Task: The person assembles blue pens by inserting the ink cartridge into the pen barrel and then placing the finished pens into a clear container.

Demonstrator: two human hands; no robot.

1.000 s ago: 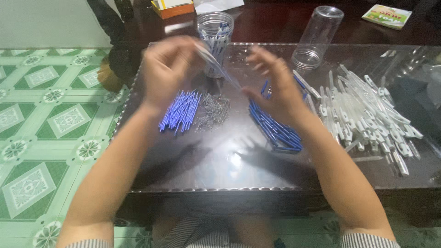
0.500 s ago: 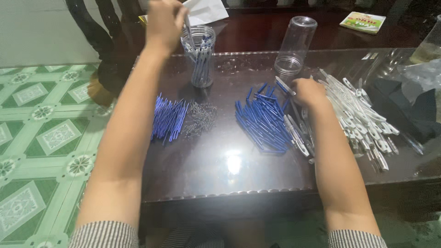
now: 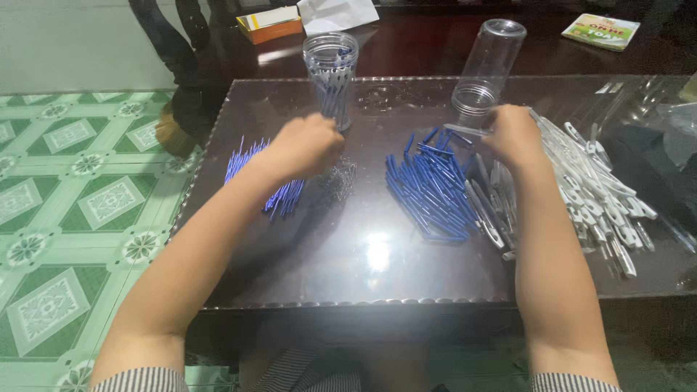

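Note:
My left hand [image 3: 306, 145] reaches down with curled fingers onto a small heap of metal springs [image 3: 337, 178], beside a fan of thin blue refills [image 3: 283, 196]. What its fingers pinch is hidden. My right hand [image 3: 512, 135] is closed on a clear pen barrel [image 3: 463, 130] that points left, above a pile of blue pen pieces [image 3: 430, 190]. A clear jar [image 3: 331, 76] with several assembled blue pens stands just behind my left hand.
A heap of clear barrels [image 3: 599, 192] lies right of my right arm. An empty clear jar [image 3: 488, 64] lies tipped behind my right hand. All rest on a glass-topped dark table [image 3: 363, 279]. An orange box [image 3: 269, 22], white paper [image 3: 337, 11] and green booklet [image 3: 600, 30] sit farther back.
My left hand has come back down from the jar to the springs and refills. My right hand has lifted off the barrel pile with a clear barrel.

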